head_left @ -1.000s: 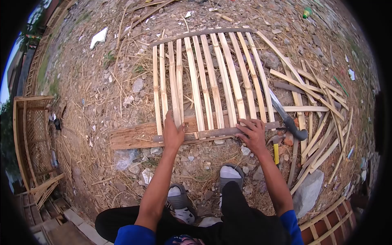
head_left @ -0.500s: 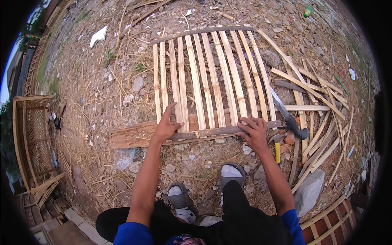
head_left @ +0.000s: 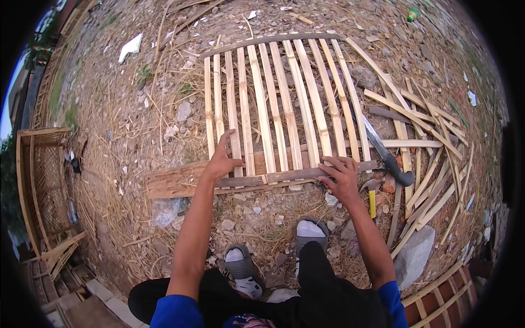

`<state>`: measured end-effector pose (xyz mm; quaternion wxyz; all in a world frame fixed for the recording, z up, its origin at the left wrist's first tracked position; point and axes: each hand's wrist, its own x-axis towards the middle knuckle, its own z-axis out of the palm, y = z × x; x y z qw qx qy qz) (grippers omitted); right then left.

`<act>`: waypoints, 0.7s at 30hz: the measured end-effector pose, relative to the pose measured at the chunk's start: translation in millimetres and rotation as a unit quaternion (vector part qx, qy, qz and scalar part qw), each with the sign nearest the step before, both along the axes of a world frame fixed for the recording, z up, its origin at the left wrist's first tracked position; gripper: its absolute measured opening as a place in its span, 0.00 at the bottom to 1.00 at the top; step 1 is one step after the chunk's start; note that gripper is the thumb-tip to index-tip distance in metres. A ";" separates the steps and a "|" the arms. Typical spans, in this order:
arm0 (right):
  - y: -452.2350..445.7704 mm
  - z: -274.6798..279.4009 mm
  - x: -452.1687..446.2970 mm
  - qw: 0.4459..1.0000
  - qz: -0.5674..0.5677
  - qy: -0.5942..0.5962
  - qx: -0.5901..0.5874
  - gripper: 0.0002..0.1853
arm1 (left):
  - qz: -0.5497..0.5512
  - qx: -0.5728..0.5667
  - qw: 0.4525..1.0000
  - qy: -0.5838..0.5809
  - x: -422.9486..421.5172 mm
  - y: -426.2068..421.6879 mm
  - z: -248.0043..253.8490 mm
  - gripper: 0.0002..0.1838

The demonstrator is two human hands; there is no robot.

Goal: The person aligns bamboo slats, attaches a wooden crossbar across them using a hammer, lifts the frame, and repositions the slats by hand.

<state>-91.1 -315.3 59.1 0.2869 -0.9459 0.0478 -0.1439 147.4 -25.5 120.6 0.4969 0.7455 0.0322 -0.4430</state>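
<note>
A panel of pale bamboo slats (head_left: 276, 112) lies on the ground in front of me. Its slats run between a dark far crossbar (head_left: 273, 39) and a near crossbar (head_left: 292, 174). My left hand (head_left: 220, 163) is spread over the left slats just above the near crossbar, index finger stretched along a slat and thumb pointing right. On the right part of the near crossbar, my right hand (head_left: 340, 177) has its fingers bent over the wood. A rough brown plank (head_left: 175, 181) lies under the panel's near end.
Right of the panel lie a dark-handled machete (head_left: 389, 158) and a yellow-handled hammer (head_left: 372, 202). Loose bamboo strips (head_left: 432, 186) are piled beyond them, by a large grey stone (head_left: 414, 257). A lattice-sided wooden frame (head_left: 48, 180) stands at left.
My left hand has shifted slightly away from me and to the left along the slats. My right hand stays at the same place on the near crossbar.
</note>
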 end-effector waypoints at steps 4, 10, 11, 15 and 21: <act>0.6 1.4 0.4 1.000 -0.001 0.004 -0.002 0.22 | -0.089 0.034 0.963 -0.252 -4.6 12.1 -35.4 0.56; 1.5 0.4 1.0 1.000 -0.004 0.007 0.000 0.22 | -0.202 0.203 0.902 -0.322 -20.5 16.8 -26.6 0.42; 1.9 0.0 1.1 1.000 -0.004 0.002 0.000 0.22 | -0.193 0.206 0.894 -0.349 -26.3 15.5 -24.4 0.39; 0.8 -0.7 0.4 1.000 -0.005 -0.006 -0.005 0.22 | -0.189 0.231 0.840 -0.453 -44.1 10.9 -21.3 0.33; 1.3 1.8 1.4 1.000 0.001 -0.005 -0.009 0.25 | -0.214 0.190 0.835 -0.469 -54.9 12.7 -30.2 0.30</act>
